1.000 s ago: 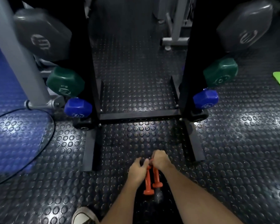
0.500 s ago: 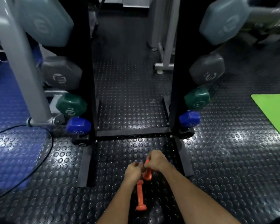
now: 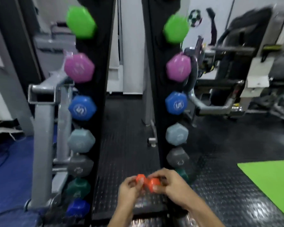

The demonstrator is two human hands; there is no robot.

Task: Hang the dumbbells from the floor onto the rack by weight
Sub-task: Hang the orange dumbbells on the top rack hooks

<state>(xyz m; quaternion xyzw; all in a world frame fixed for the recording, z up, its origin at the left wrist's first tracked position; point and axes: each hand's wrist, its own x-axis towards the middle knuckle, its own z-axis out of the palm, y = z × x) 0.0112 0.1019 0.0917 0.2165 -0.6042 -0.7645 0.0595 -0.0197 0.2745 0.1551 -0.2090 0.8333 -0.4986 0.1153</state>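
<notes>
Two small orange dumbbells are raised in front of me at the bottom centre. My left hand [image 3: 129,188] grips one orange dumbbell [image 3: 140,177]; my right hand [image 3: 172,184] grips the other orange dumbbell [image 3: 154,183]. Their ends touch between my hands. The black vertical rack [image 3: 103,79] stands right ahead with two uprights. Hung on it from top down are lime green [image 3: 80,22], pink [image 3: 79,68], blue [image 3: 82,108], pale grey [image 3: 81,140], dark grey [image 3: 79,167], dark green [image 3: 78,188] and dark blue [image 3: 78,208] dumbbells.
A grey metal machine frame [image 3: 43,128] stands left of the rack. Black gym equipment [image 3: 228,71] fills the back right. A lime green mat [image 3: 272,181] lies on the studded black floor [image 3: 220,161] at the right. Blue flooring [image 3: 10,169] and a cable lie at the left.
I have lifted both orange dumbbells off the floor and my view has risen, so the rack's upper dumbbells show. My hands now hold the dumbbells higher, ends toward me.
</notes>
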